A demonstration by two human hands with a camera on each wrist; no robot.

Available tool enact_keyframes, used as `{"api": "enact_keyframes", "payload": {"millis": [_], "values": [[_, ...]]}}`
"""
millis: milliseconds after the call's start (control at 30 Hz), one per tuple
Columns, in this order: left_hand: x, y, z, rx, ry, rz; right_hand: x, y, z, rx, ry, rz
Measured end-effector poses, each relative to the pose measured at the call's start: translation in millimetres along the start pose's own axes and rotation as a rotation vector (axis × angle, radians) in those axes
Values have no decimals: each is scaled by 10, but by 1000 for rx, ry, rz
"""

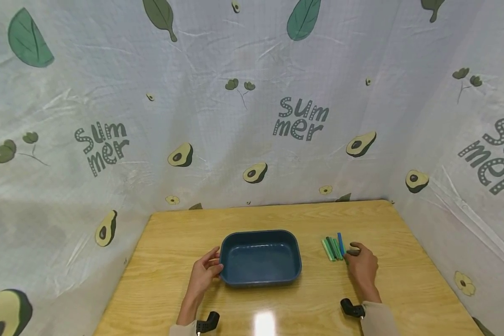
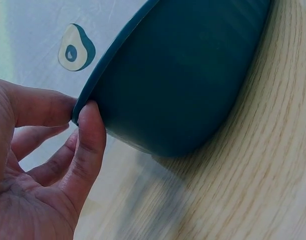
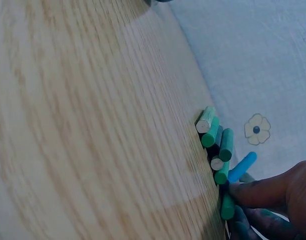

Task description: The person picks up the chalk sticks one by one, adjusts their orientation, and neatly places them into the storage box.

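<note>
At the left end of a deep blue rectangular dish, my left hand pinches the rim between thumb and fingers. The left wrist view shows the thumb against the outer wall of the dish. To the right of the dish lies a row of several green pastel sticks, with a blue stick at its right side. My right hand is at that end of the row. In the right wrist view its stained fingertips pinch a green pastel stick, partly hidden by the fingers.
Both things stand on a light wooden table. A white cloth printed with avocados and leaves hangs behind it and along both sides. Each wrist wears a small black camera.
</note>
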State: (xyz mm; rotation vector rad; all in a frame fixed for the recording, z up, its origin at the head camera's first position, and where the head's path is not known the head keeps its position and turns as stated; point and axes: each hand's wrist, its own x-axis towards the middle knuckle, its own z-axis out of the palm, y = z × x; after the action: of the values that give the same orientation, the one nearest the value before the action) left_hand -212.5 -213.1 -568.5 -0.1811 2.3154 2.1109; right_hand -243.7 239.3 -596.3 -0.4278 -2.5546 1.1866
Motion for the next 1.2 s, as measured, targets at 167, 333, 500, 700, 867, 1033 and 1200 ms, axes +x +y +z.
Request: {"api": "enact_keyframes", "payload": {"millis": [167, 333, 500, 700, 867, 1033, 1200], "values": [[25, -1, 6, 3, -2, -7, 6, -18, -16, -13, 19, -14], [2, 19, 7, 0, -10, -2, 7, -21, -35, -17, 10, -21], [-8, 32, 14, 1, -13, -3, 2, -28, -59, -7, -18, 2], [-24, 17, 6, 18, -4, 28, 2, -31, -100, 61, -13, 61], [-27, 4, -6, 22, -6, 34, 13, -53, -123, 122, -34, 125], [-29, 8, -4, 31, -2, 23, 44, -67, -154, 262, -126, 202], [-34, 14, -2, 30, -7, 11, 53, -68, -193, 492, -274, 278]]}}
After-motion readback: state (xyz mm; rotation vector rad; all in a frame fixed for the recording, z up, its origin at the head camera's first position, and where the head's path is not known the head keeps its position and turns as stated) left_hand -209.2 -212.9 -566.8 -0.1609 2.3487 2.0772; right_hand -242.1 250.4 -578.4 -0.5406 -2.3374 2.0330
